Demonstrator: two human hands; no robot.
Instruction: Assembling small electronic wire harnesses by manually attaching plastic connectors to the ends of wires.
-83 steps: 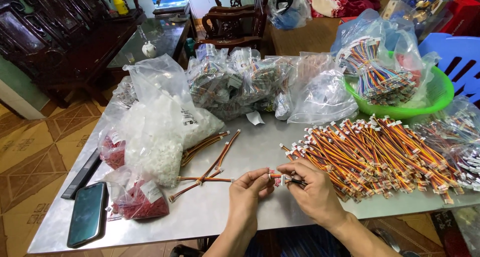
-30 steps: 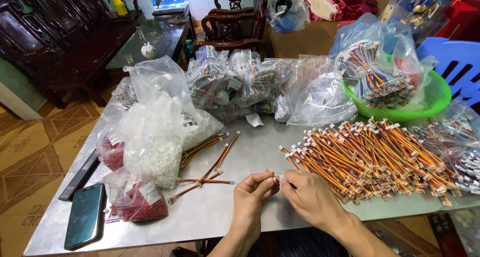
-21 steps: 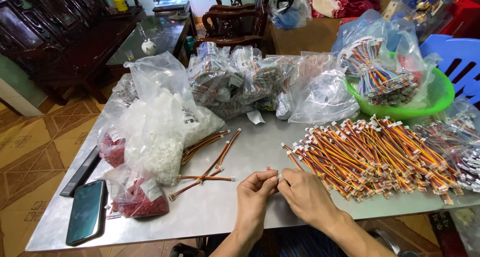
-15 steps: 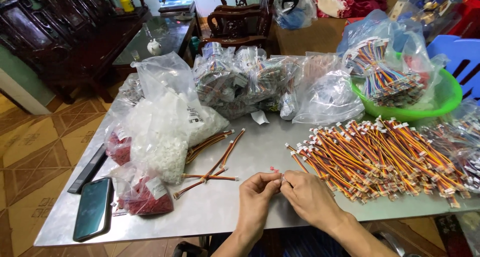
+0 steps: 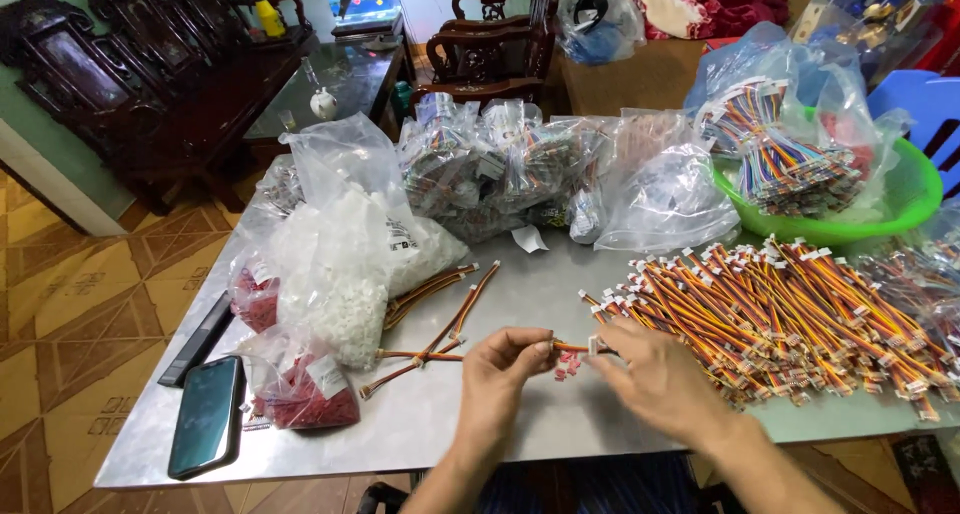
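**Pinching one short wire between both hands**

Lying far left on the surface (image 5: 560,294) is a phone (image 5: 205,416), then bags of red and white parts (image 5: 335,294). At centre, the left hand (image 5: 505,369) fingers close on a wire (image 5: 570,347); the right hand (image 5: 655,374) pinches its white end. Right: a wire heap (image 5: 800,314).

At the front edge of the grey table (image 5: 560,294), the left hand (image 5: 503,369) and right hand (image 5: 655,374) pinch the ends of a short orange wire (image 5: 572,347), the right fingertips on its white plug (image 5: 596,345). Small red pieces (image 5: 566,365) lie just below it. A heap of orange wires (image 5: 790,314) fills the right side. Clear bags of white plugs (image 5: 345,264) and red plugs (image 5: 305,399) sit left, with a phone (image 5: 206,416) at the front left corner. A green basin (image 5: 880,209) stands at the back right.
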